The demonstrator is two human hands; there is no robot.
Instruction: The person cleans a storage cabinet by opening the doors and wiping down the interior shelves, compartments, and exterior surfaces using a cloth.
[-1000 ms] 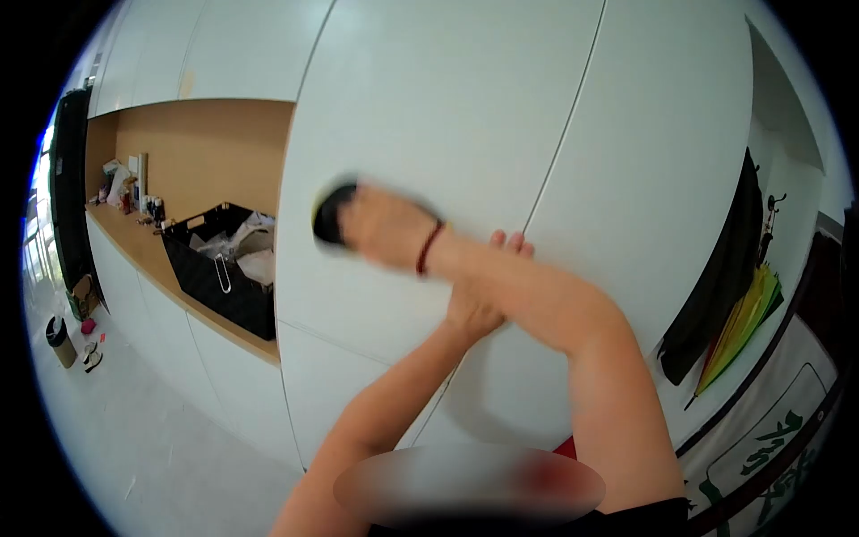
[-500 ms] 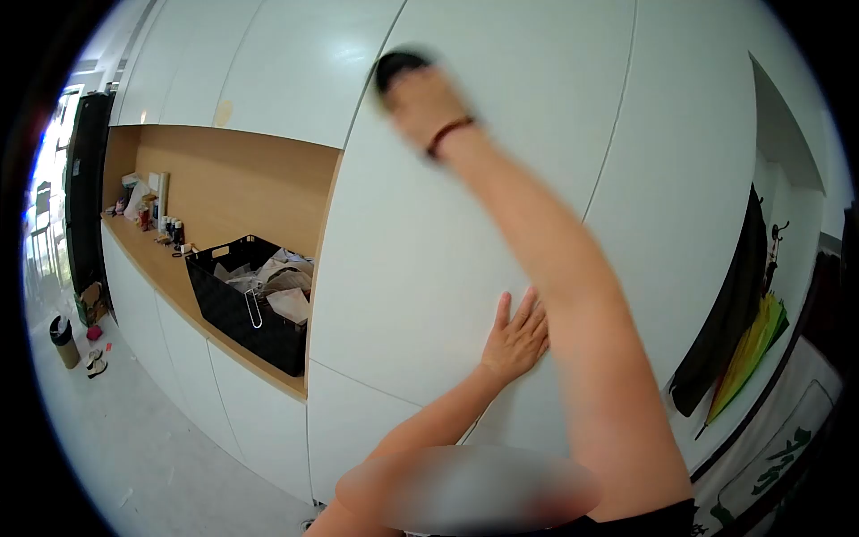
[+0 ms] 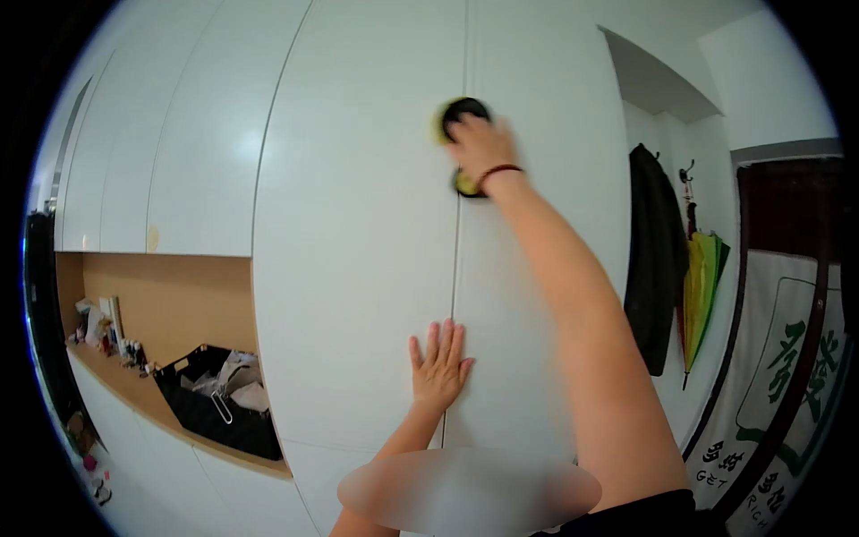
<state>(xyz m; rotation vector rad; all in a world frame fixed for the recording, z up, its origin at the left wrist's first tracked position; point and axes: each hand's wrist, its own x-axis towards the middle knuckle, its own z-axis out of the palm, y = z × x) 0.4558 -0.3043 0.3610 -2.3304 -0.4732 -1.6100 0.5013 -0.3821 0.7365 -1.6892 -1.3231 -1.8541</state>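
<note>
High on the white cabinet door (image 3: 367,233), my right hand (image 3: 484,148) grips a black-and-yellow scrubbing pad (image 3: 465,112). The pad lies against the door near the vertical seam between two doors. Its lower end shows under my wrist, while the fingers cover its middle; motion blurs its outline. A dark red bracelet (image 3: 499,172) circles that wrist. Lower down, my left hand (image 3: 438,369) rests flat on the door by the same seam, fingers spread, holding nothing.
Left, an open wooden niche (image 3: 170,291) holds a black crate (image 3: 215,407) of papers and bags, with small bottles beyond. Right, a dark coat (image 3: 653,259) and a green-yellow umbrella (image 3: 701,295) hang in a recess. A lettered banner (image 3: 769,304) is at far right.
My right hand has moved the pad rightward across the door to the seam. My left hand still lies flat on the door. The view has turned right and up.
</note>
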